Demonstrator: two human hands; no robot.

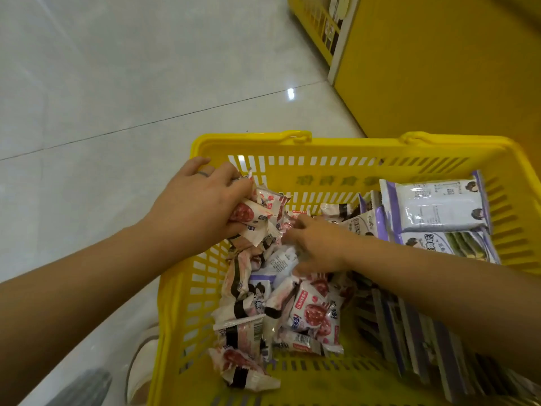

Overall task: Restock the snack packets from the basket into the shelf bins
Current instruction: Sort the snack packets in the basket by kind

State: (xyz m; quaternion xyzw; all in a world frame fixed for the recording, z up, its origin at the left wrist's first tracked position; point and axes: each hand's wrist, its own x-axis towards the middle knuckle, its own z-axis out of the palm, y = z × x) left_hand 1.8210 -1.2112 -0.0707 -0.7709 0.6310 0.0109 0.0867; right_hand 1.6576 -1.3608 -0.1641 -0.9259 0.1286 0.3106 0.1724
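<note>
A yellow plastic basket [351, 143] sits on pale floor tiles [117, 83], seen from above. At the basket's ten o'clock corner, the left hand [202, 200] is curled tightly around a handful of red-and-white snack packets [251, 213]. It wears a ring on one finger.

Near the basket's centre, the right hand [317, 247] reaches fingers-down into the loose heap [310, 312] of the same packets and touches a white one. Blur hides whether it grips. The hands are near each other but apart.

Purple-edged packets [436, 208] stand at the basket's two o'clock side. A yellow shelf unit [439, 68] rises beyond, at one o'clock.
</note>
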